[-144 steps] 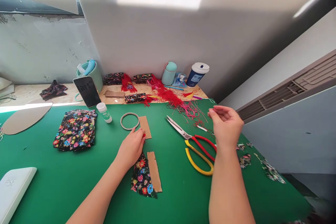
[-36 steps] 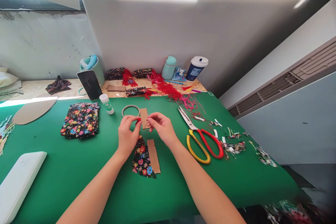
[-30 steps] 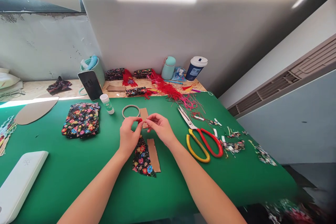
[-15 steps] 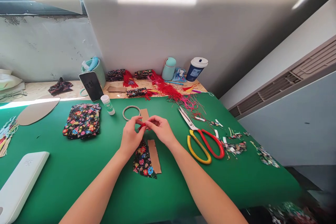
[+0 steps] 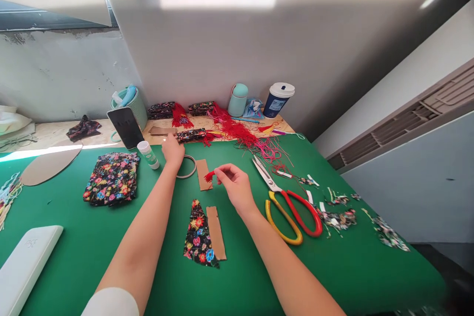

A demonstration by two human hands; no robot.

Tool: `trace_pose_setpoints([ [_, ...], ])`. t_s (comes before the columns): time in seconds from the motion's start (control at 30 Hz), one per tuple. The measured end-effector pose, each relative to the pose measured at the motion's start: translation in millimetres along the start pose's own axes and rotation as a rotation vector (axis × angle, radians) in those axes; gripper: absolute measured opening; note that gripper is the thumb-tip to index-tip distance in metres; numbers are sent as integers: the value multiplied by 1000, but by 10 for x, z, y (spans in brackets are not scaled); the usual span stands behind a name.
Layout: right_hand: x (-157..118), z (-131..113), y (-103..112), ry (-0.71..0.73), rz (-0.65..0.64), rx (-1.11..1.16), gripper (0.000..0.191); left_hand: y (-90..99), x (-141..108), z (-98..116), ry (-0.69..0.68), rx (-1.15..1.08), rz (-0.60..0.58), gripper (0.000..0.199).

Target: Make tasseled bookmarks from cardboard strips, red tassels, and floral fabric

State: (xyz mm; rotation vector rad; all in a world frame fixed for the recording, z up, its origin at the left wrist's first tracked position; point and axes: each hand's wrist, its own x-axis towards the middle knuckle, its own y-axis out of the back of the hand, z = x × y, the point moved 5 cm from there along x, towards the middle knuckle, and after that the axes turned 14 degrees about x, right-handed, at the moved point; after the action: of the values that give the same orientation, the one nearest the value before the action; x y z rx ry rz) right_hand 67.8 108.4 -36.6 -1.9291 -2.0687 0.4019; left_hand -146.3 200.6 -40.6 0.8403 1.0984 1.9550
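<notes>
My right hand point(image 5: 235, 185) pinches a small red tassel point(image 5: 209, 176), its threads pointing left over a brown cardboard strip point(image 5: 204, 181). My left hand point(image 5: 173, 150) reaches to the back of the table, at the left end of a folded floral bundle point(image 5: 192, 135) and just in front of a flat brown card piece point(image 5: 160, 130). Its fingers are mostly hidden behind the back of the hand. A ring-shaped roll point(image 5: 195, 166) lies beside the left wrist. Nearer me, a floral fabric piece point(image 5: 200, 237) rests against another cardboard strip point(image 5: 216, 234).
Large scissors point(image 5: 276, 197) with red and yellow handles lie on the right, near fabric scraps point(image 5: 338, 218). To the left are a glue stick point(image 5: 148, 154), stacked floral fabric point(image 5: 112, 177), a phone point(image 5: 126, 127) and a white power bank point(image 5: 31, 266). Red tassels point(image 5: 237, 126) and a cup point(image 5: 278, 100) stand behind.
My left hand has left the red tassel and moved back and left to the floral bundle. My right hand keeps the tassel, now shifted slightly right. The view has tilted a little.
</notes>
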Motion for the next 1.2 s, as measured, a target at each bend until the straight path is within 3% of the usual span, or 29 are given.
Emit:
trace_pose_setpoints([
  [0.27,-73,-74,-81,-16,-71,-57,18,-126,197,-159,123,115,-41,34],
  [0.6,-89,-156,-62,0,-68,-101,17,-107,248,-175,107,27,-25,25],
  [0.9,-84,-132,-63,-9,-77,-99,20,163,241,-81,38,-300,50,32],
  [1.07,-74,-111,-46,-5,-80,-118,21,362,203,135,-23,-499,-32,31],
  [1.2,-61,-112,-32,-16,-86,-135,22,553,26,289,-99,-605,-134,34],
])
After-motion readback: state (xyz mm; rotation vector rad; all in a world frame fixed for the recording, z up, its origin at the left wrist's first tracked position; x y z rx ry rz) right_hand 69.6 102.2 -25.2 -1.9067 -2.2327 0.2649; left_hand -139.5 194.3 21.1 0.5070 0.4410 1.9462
